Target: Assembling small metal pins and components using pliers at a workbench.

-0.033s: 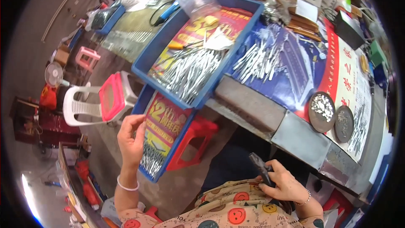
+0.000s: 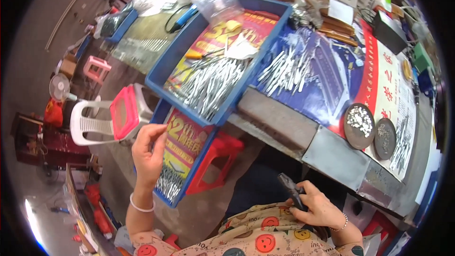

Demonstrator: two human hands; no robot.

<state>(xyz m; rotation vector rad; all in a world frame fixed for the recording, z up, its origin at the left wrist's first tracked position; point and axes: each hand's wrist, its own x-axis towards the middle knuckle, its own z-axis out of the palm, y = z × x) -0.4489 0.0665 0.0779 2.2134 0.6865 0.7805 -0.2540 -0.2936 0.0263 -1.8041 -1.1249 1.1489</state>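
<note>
My left hand [image 2: 149, 154] is raised beside the lower blue tray [image 2: 202, 154]. Its fingers are bent, with a small gap between thumb and forefinger, and nothing shows between them. Thin metal strips [image 2: 169, 183] lie heaped at the near end of that tray, with one loose dark strip [image 2: 177, 167] just above the heap. In front of my body, my right hand [image 2: 318, 206] is wrapped round dark pliers [image 2: 290, 186], whose jaws point up and to the left. Above the lower tray, a larger blue tray [image 2: 156, 68] holds many silvery metal strips [image 2: 211, 85].
More strips [image 2: 286, 68] lie on the blue bench sheet. A steel block [image 2: 277, 118] lies along the bench edge, near two round dishes [image 2: 350, 135] [image 2: 385, 149] of small metal parts. A red stool [image 2: 215, 161] stands under the lower tray; a white chair [image 2: 87, 118] is to the left.
A loose dark strip now shows above the heap in the lower tray, where none was visible before. The view has shifted slightly; my right hand keeps its hold on the pliers.
</note>
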